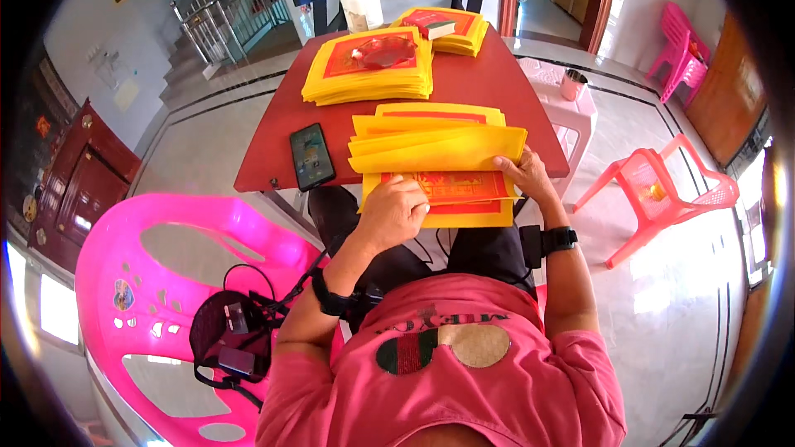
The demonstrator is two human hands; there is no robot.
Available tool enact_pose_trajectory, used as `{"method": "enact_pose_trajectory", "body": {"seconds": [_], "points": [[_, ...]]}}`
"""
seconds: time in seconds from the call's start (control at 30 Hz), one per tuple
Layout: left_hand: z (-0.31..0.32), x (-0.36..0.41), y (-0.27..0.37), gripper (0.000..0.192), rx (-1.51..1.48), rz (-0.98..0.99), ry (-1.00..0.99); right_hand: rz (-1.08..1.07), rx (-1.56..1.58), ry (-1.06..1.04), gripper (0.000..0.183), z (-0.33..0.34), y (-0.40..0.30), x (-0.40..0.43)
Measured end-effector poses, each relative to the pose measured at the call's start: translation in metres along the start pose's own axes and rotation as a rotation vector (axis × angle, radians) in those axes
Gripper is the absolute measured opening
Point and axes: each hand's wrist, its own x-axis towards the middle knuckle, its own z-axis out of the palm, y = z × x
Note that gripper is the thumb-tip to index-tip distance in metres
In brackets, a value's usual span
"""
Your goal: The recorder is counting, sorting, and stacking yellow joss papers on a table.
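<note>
Yellow paper sheets with red printed panels [463, 186] lie at the near edge of the red table, partly overhanging it. Across them runs a folded yellow sheet [441, 149], its right end held by my right hand [528, 171], thumb on top. My left hand [395, 208] rests on the printed sheet below the fold, its fingers curled; whether it pinches the paper is hidden. More yellow sheets lie just behind the folded one. A black smartphone [312, 156] is on the table to the left. Farther back, a thick yellow stack [366, 90] carries a red glass dish [384, 52].
A second yellow stack [475, 37] with a red box [428, 25] and a white bucket [361, 8] stand at the back of the table [267, 136]. A pink stool with a metal cup [572, 84] adjoins its right side. A pink chair [118, 273] holding a black bag [230, 335] is at left.
</note>
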Motion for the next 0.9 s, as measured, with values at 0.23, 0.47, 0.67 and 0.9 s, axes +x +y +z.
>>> {"method": "enact_pose_trajectory", "body": {"seconds": [0.23,0.47,0.67,0.9], "points": [[0.002,0.005,0.003,0.007,0.277,0.057,0.284,-0.018,-0.004,-0.014,0.055,-0.002,0.01,0.001],[-0.005,0.013,0.006,0.009,0.321,0.033,0.343,0.046,-0.011,0.021,0.055,-0.003,0.031,-0.003],[0.003,0.02,-0.009,0.01,0.315,0.007,0.394,0.164,0.199,-0.035,0.063,-0.011,0.042,0.003],[0.005,0.019,-0.01,0.013,0.346,0.002,0.361,-0.002,-0.024,-0.103,0.066,-0.007,0.013,-0.001]]}}
